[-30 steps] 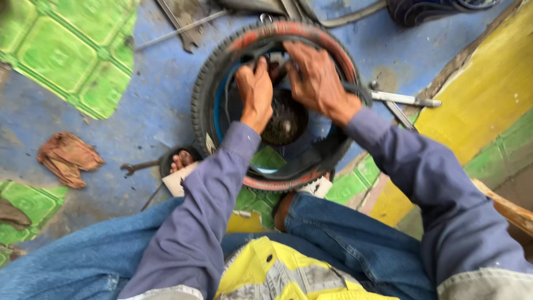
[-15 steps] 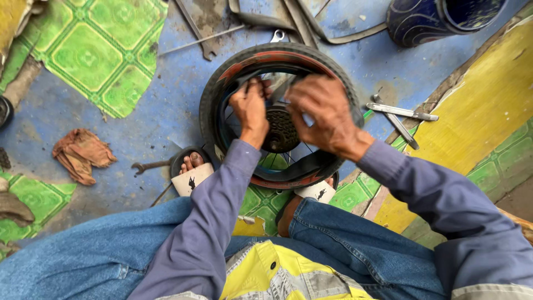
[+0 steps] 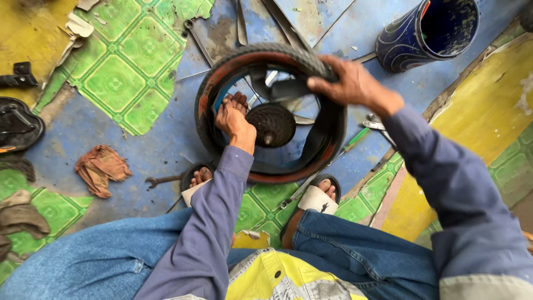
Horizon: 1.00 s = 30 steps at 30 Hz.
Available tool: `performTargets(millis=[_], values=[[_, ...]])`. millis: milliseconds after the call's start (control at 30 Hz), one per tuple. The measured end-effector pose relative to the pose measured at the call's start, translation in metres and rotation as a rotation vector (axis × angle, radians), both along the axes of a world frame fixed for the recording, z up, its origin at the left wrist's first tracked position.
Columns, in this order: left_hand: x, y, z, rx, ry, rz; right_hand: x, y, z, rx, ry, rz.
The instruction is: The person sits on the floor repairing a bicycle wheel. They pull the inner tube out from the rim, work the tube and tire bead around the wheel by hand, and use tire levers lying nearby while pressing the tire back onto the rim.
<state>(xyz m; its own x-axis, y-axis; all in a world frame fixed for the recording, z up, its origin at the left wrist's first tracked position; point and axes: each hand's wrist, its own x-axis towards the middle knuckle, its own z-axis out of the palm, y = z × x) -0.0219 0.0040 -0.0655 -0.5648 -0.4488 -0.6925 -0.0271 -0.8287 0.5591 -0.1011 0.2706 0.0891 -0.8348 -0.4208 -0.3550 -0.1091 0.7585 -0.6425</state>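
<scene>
A small wheel with a black tyre (image 3: 222, 72) and red rim lies flat on the floor in front of my feet. My left hand (image 3: 233, 118) presses inside the wheel at its left side, fingers curled against the rim beside the dark hub (image 3: 271, 125). My right hand (image 3: 351, 83) grips the tyre's far right edge, fingers closed over the rubber, pulling a black strip of it inward. I wear purple sleeves, blue jeans and sandals.
A blue patterned rubber boot (image 3: 427, 33) stands at the back right. A spanner (image 3: 161, 180) and a brown rag (image 3: 101, 168) lie left of my foot. A green-handled screwdriver (image 3: 355, 139) and metal tools (image 3: 375, 125) lie right of the wheel. Metal strips lie behind it.
My right hand has moved from the wheel's middle to its far right edge and taken hold of the tyre. My left hand slid down toward the left inside of the rim.
</scene>
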Motion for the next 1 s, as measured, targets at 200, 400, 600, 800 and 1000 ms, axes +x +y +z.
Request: performTargets(millis=[200, 400, 600, 800, 1000], values=[[0.023, 0.031, 0.031, -0.756, -0.181, -0.331, -0.076, -0.017, -0.007, 0.050, 0.126, 0.060], [0.018, -0.019, 0.077, -1.268, -0.111, -0.355, -0.093, -0.018, -0.025, -0.012, 0.127, 0.022], [-0.051, -0.093, 0.054, -1.322, -0.042, -0.905, -0.081, -0.018, -0.017, -0.032, 0.225, 0.036], [-0.048, -0.080, 0.032, -1.505, -0.009, -1.045, -0.036, -0.065, -0.004, -0.118, 0.870, 0.065], [-0.050, -0.079, 0.040, -1.597, -0.051, -1.112, -0.001, -0.141, -0.059, 0.114, 0.410, 0.130]])
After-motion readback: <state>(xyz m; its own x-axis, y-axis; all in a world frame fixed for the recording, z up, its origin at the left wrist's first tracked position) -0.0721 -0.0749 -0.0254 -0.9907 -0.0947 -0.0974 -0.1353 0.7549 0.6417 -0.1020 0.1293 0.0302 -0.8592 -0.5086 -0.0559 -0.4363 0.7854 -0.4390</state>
